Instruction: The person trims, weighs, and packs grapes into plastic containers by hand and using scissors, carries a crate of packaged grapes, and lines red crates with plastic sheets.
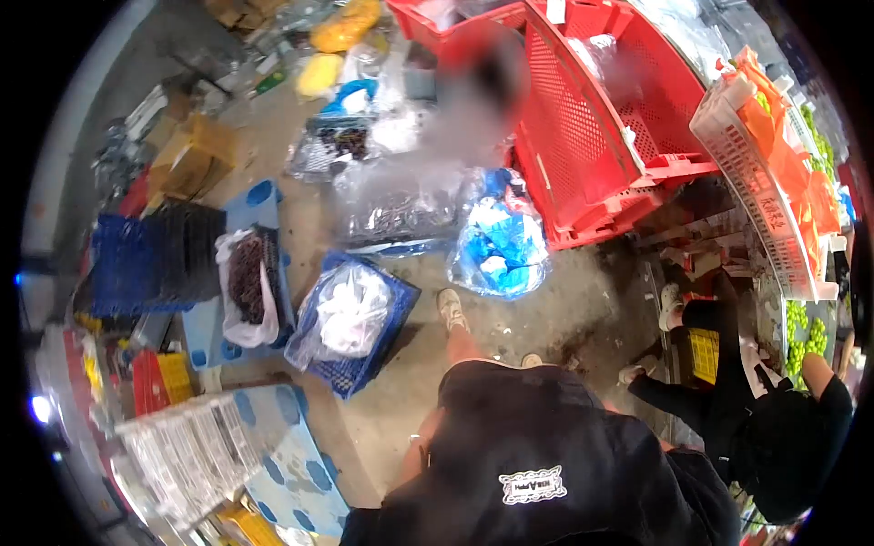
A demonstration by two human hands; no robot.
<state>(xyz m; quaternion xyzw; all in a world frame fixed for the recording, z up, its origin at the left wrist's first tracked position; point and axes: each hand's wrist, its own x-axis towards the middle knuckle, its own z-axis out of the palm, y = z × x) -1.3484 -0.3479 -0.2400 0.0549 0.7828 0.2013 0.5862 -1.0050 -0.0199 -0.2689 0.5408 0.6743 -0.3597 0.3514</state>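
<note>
Part of my left hand and wrist [424, 439] shows beside the left edge of my black shirt [546, 409]; its fingers are hidden. A small patch of skin shows at the shirt's right edge, but my right hand is out of view. Beyond my feet on the floor lie a clear bag with blue and white contents [499, 246] and a large clear bag of dark items [401, 205]. A blue crate [401, 309] holding a white plastic bag [353, 314] stands to the left of my foot.
Red crates [583, 118] stand ahead right. A white crate [760, 200] with orange wrapping is farther right, near a crouching person in black [792, 446]. At left are a crate of dark fruit [248, 282], blue pallets [296, 482], and cardboard boxes [191, 159].
</note>
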